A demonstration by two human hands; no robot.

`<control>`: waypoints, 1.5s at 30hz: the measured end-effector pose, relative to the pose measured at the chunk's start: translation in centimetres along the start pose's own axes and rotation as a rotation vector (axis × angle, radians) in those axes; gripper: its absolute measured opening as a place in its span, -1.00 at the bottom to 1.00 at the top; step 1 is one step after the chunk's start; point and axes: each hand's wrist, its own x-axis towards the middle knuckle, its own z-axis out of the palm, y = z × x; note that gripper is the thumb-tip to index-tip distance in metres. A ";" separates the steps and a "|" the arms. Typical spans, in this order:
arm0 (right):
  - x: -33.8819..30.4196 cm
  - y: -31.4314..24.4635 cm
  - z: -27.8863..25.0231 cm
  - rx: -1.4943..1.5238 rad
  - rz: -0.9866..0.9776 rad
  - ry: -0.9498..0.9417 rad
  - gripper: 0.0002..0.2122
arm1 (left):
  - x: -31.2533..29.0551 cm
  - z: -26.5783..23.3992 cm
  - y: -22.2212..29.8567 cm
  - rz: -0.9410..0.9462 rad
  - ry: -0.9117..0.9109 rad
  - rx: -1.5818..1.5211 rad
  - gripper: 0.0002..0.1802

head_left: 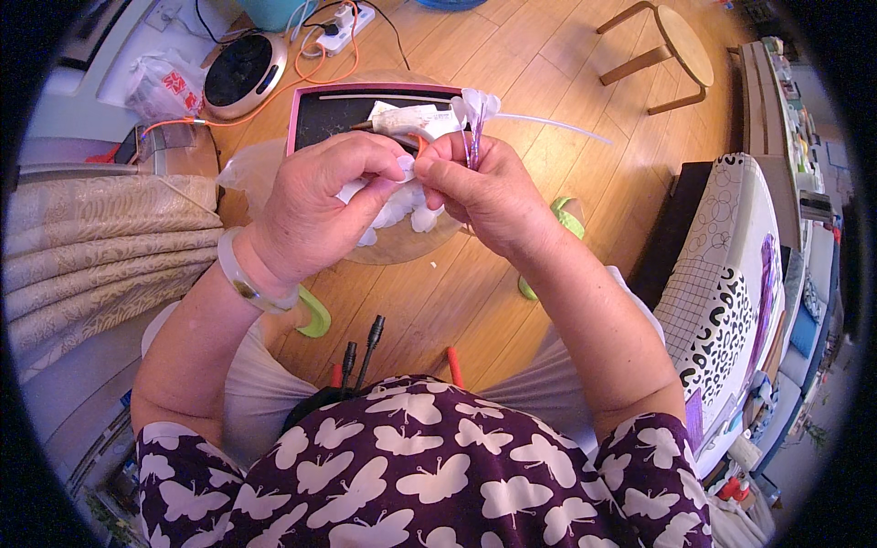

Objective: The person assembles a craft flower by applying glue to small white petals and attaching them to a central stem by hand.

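Both my hands meet above a round wooden stool top [416, 251]. My left hand [320, 187] pinches a small white petal-like piece [406, 168] between thumb and forefinger. The closed fingers of my right hand [475, 183] touch that piece from the other side. From between the right fingers rises a bunch of white artificial petals [476, 105] with shiny purple strips. Something small and orange [421, 144] shows at the right fingertips; its kind is unclear. More loose white petals [395, 212] lie below, partly hidden by my hands.
Behind my hands, a pink-rimmed black tray [320, 111] holds a white roll or packet [406, 119]. A thin white stick [557, 123] extends rightward. A round black appliance [245, 75], an orange cable [315, 80], a power strip [345, 29] and a wooden stool [683, 44] stand farther off.
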 end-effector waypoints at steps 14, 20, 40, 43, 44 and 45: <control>-0.1 -0.3 0.0 -0.050 0.003 -0.019 -0.89 | 0.1 -0.2 -0.2 0.023 0.007 -0.019 -0.86; -0.5 -0.4 0.3 -0.040 -0.004 -0.023 -0.88 | -0.1 0.2 -0.3 -0.073 0.069 -0.201 -0.92; -0.3 0.0 0.2 -0.026 -0.084 -0.082 -0.88 | -0.2 0.4 -0.1 -0.222 0.098 -0.402 -0.97; -0.4 0.0 0.3 -0.032 -0.103 -0.077 -0.88 | -0.2 0.5 0.0 -0.238 0.102 -0.419 -0.98; -0.4 0.0 0.4 -0.039 -0.102 -0.065 -0.88 | -0.2 0.6 0.0 -0.248 0.107 -0.432 -0.98; -0.4 -0.1 0.4 -0.045 -0.102 -0.055 -0.88 | -0.2 0.6 0.0 -0.248 0.108 -0.431 -0.98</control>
